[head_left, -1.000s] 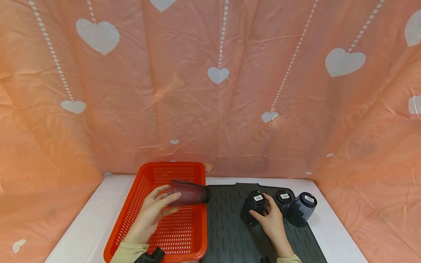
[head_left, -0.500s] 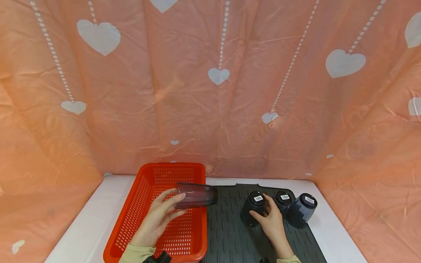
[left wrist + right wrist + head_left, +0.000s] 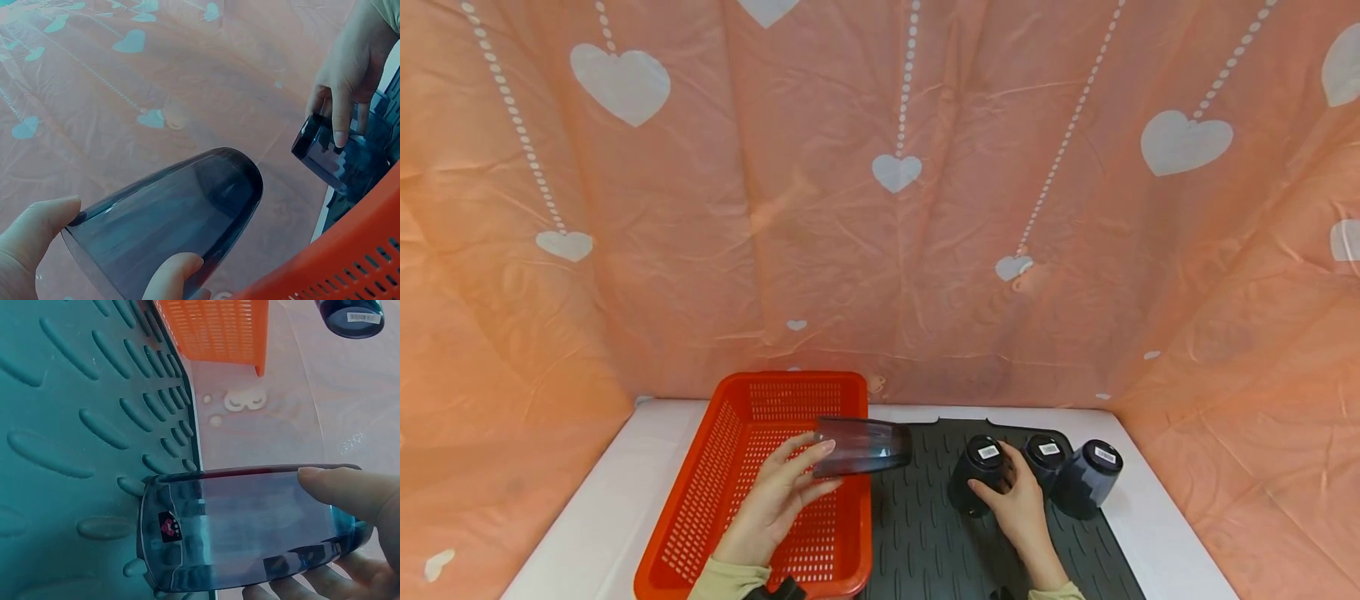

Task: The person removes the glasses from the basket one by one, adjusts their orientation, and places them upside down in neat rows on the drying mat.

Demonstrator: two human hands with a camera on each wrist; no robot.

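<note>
My left hand grips a dark see-through tumbler near its rim. The tumbler lies sideways in the air over the right edge of the orange basket, base pointing right. In the left wrist view, thumb and fingers pinch that tumbler from both sides. My right hand holds a second tumbler, mouth down on the dark ribbed mat. A small dark sticker shows near this tumbler's rim in the right wrist view. Its base carries a white label.
Two more dark tumblers stand right of my right hand: one upside down, the other tilted at the mat's edge. White tabletop borders the mat. An orange sheet with hearts hangs behind and at both sides.
My left hand has carried its tumbler to the right, from above the basket until its base reaches over the mat. The right hand and its tumbler stay in place.
</note>
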